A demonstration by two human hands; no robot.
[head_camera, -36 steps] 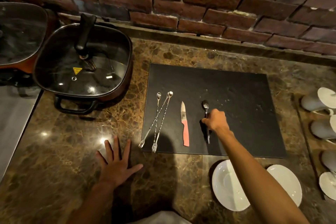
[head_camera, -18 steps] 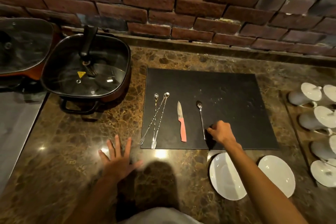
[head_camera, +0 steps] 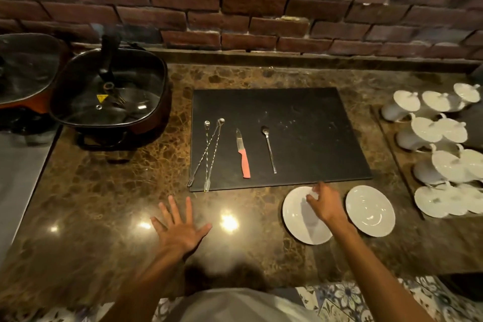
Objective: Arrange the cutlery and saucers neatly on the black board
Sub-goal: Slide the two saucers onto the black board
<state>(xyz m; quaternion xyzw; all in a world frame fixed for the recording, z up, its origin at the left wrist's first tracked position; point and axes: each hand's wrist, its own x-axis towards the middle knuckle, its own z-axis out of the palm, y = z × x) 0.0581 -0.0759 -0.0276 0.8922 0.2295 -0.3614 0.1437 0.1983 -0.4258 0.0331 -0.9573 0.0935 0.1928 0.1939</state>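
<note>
The black board (head_camera: 308, 117) lies on the marble counter. On its left part lie two long twisted forks (head_camera: 209, 154), crossed, their tines over the front edge. A pink-handled knife (head_camera: 243, 155) and a small spoon (head_camera: 269, 148) lie to their right. Two white saucers sit on the counter in front of the board: the left saucer (head_camera: 295, 219) and the right saucer (head_camera: 369, 210). My right hand (head_camera: 324, 202) hovers over the left saucer's far edge, fingers curled; a grip is not clear. My left hand (head_camera: 180, 230) rests flat on the counter, fingers spread.
A square lidded electric pan (head_camera: 109, 94) stands at the left, with another glass lid (head_camera: 23, 70) beyond it. Several white cups (head_camera: 444, 149) lie on a tray at the right. A brick wall (head_camera: 235, 0) runs behind the counter.
My right hand let go of the spoon on the board and drew back toward me, down to the left saucer. The left hand stayed flat on the counter.
</note>
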